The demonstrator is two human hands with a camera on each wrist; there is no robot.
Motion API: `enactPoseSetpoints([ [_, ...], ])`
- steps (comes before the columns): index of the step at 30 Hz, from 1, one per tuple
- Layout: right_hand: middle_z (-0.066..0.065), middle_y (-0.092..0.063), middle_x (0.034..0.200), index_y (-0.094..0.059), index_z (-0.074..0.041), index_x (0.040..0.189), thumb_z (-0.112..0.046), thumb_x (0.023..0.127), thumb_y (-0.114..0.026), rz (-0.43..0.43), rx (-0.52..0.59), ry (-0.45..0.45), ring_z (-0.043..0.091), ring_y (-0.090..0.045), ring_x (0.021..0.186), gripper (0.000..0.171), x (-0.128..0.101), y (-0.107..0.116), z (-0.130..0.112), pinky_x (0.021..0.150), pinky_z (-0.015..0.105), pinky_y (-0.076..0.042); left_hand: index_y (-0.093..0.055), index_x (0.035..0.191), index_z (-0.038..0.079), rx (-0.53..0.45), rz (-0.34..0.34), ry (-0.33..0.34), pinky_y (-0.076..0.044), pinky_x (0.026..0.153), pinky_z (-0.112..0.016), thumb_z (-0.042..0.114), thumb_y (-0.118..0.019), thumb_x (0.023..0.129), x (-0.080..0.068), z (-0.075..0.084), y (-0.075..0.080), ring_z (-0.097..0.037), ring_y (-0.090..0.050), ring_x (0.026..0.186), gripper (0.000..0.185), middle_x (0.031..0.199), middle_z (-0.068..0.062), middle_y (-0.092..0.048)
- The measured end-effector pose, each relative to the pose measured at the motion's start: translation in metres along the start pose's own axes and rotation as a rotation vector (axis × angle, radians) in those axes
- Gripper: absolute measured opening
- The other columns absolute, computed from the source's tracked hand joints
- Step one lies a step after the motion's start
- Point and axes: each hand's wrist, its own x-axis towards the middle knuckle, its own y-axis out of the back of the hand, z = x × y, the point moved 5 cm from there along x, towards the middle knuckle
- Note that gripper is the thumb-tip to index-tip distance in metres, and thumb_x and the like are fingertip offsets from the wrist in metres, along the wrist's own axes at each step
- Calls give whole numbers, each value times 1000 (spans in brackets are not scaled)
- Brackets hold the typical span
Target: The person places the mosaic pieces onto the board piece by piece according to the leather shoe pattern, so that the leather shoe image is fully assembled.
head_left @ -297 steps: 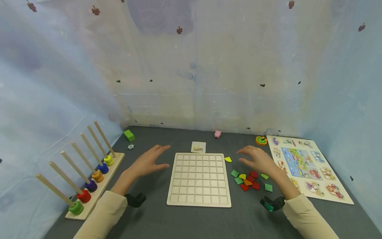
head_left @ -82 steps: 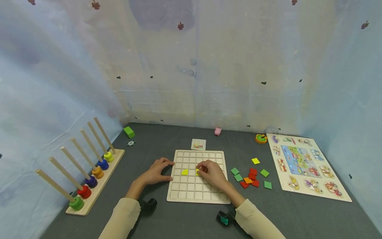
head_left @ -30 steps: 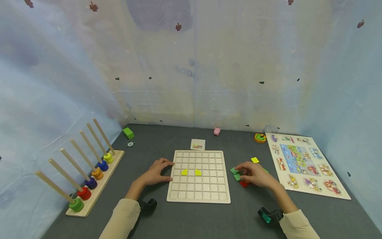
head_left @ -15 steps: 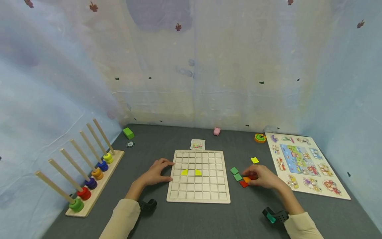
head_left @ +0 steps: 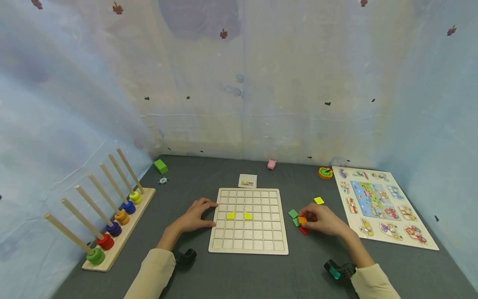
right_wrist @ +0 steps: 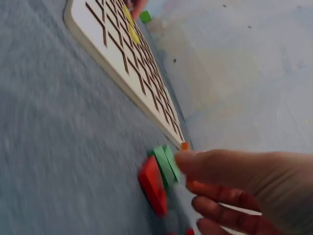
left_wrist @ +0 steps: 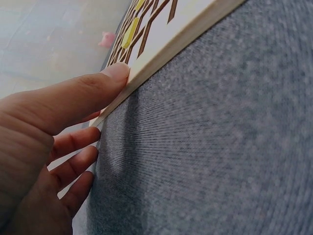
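Orange tile (head_left: 302, 220): newly lifted, right of grid board (head_left: 248, 237), not yet placed.
Right hand (head_left: 323, 220): fingers pinching it.
Left hand (head_left: 193, 216): fingers parted, touching board's left edge.
Yellow pieces (head_left: 248, 216): two, in board cells.

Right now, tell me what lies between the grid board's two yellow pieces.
The head view shows one bare cell between the left yellow piece and the right yellow piece.

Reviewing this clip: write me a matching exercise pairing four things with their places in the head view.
1. orange tile
2. pink pig
3. green block
4. left hand

A. at the left edge of the grid board
B. pinched in the right hand
C. near the table's back left corner
D. beyond the small card, to its right

Pairs: 1-B; 2-D; 3-C; 4-A
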Motion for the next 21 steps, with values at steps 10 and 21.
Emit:
enactPoseSetpoints([
  [10, 1, -63, 95, -67, -5, 106, -16, 81, -73, 10, 44, 63, 19, -60, 81, 28, 39, -32, -34, 70, 34, -50, -53, 132, 13, 10, 2, -2, -33, 95, -54, 37, -74, 78, 2, -2, -2, -28, -39, 117, 63, 128, -8, -44],
  [21, 2, -64, 96, -65, -7, 103, -14, 80, -74, 26, 110, 202, 14, -60, 84, 26, 77, -81, -80, 74, 27, -49, -53, 132, 12, 17, 3, -25, -33, 94, -53, 37, -74, 79, 1, -2, -1, -28, -39, 115, 62, 127, -8, -44],
])
